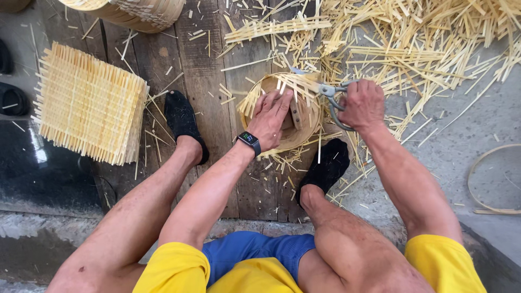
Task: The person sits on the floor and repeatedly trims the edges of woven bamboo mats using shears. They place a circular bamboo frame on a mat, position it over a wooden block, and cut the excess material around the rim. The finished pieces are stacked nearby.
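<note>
On a plank floor [206, 81] littered with bamboo offcuts [412, 49], the left hand [269, 115] presses flat, fingers spread, on a round woven basket [282, 108]; just right of it, the right hand [362, 104] grips shears [329, 92] trimming protruding strips. Cuts are best kept flush with the rim, the basket pinned steady.

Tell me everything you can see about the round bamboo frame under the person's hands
The round bamboo frame is a pale, shallow hoop with a thin bent-strip wall, lying flat on the dark wooden boards between the person's black-socked feet. A woven mat of bamboo slats lies over its top, loose ends sticking past the rim. The left hand presses down on its middle. The right hand holds metal scissors at the upper right rim, blades among the slat ends. Cut bamboo slivers lie scattered around it.
</note>
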